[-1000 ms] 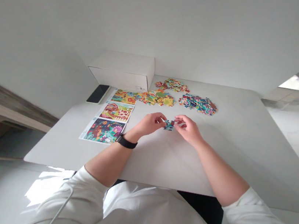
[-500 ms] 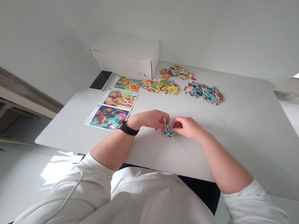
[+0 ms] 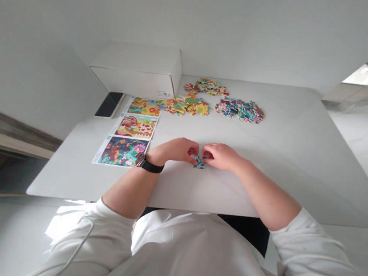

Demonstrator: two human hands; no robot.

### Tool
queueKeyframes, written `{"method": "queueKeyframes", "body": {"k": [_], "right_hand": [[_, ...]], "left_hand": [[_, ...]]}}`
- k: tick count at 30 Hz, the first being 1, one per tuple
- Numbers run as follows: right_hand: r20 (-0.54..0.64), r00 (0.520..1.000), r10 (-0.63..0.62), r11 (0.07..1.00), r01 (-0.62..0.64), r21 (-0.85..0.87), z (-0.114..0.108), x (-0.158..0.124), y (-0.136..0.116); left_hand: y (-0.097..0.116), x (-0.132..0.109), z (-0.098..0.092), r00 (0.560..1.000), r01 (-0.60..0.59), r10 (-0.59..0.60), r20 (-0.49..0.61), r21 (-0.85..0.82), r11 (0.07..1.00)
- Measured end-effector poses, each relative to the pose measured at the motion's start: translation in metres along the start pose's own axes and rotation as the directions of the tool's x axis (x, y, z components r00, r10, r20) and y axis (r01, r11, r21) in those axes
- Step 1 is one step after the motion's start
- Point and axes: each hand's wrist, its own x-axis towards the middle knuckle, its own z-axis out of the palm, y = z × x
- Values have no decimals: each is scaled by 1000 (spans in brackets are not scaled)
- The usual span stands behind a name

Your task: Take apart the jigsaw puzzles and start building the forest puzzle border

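Small blue jigsaw puzzle pieces [image 3: 200, 164] lie on the table near its front edge, between my hands. My left hand [image 3: 182, 150] is closed, its thumb and fingertips pinched at the left and upper side of these pieces. From the other side my right hand [image 3: 221, 156] pinches at their upper right edge, its fingers curled together. Fingertips partly cover the pieces, so how they join cannot be made out. Left of my left hand, a sheet with three printed puzzle pictures [image 3: 125, 151] lies flat, with my watch wrist over its lower corner.
Puzzle pieces lie in three heaps farther back: a yellow heap [image 3: 188, 105], a red and green heap [image 3: 210, 87] and a blue-purple heap [image 3: 241, 110]. A white box [image 3: 133, 80] stands at the back left beside a phone [image 3: 109, 104]. A wall borders the table [image 3: 292, 148].
My two hands have drawn closer together over the blue pieces, covering more of them. The whole view has shifted, so the table things appear farther left.
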Motion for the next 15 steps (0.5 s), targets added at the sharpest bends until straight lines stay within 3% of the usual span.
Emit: {"method": "queueKeyframes", "body": {"k": [8,11,15], "right_hand": [[5,1000,7,999,-7,36,3,3,8],[-11,999,52,978,-49,204,1,5,18],[-78,985,153,875,-98,475,-1,13,33]], "left_hand": [[-1,-1,1,1000,-10,10,-1,98,995],[-3,-1,0,1000,-9,8,11,75,997],[-6,0,-1,1000,-16,16,0,36,999]]}}
